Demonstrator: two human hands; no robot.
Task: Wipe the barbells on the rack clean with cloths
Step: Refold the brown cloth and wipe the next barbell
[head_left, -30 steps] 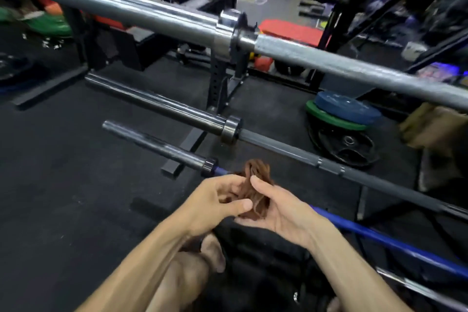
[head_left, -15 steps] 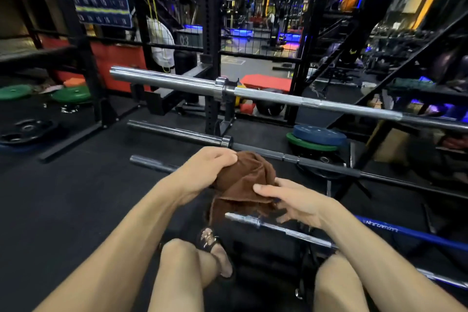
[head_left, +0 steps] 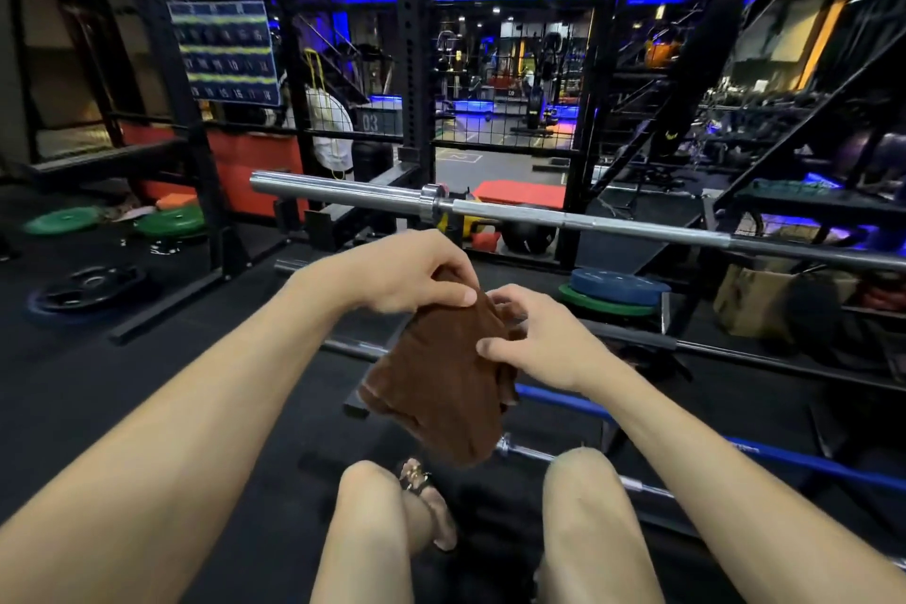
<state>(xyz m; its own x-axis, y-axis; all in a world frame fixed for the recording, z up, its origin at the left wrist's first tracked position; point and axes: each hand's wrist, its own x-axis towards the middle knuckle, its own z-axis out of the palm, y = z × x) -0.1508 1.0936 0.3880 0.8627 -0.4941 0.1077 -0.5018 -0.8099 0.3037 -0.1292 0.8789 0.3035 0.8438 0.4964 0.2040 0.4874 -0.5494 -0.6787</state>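
A brown cloth (head_left: 448,387) hangs in front of me, held at its top by both hands. My left hand (head_left: 412,272) pinches the upper edge from the left. My right hand (head_left: 537,338) grips the cloth's right side with curled fingers. A silver barbell (head_left: 637,227) lies across the rack at the top, beyond my hands. Below it runs a dark barbell (head_left: 735,351), then a blue barbell (head_left: 784,454), and a thin chrome barbell (head_left: 524,452) nearest my knees. The cloth touches none of the bars and hides parts of the lower ones.
Black rack uprights (head_left: 414,64) stand behind the bars. Blue and green weight plates (head_left: 617,292) are stacked right of centre; more plates (head_left: 88,287) lie on the black floor at left. A tan bag (head_left: 765,304) sits at right. My knees and one foot fill the bottom.
The view has lifted and pulled back from the bars. The cloth went from a bunched wad between my hands to a spread, hanging sheet, and my hands rose higher.
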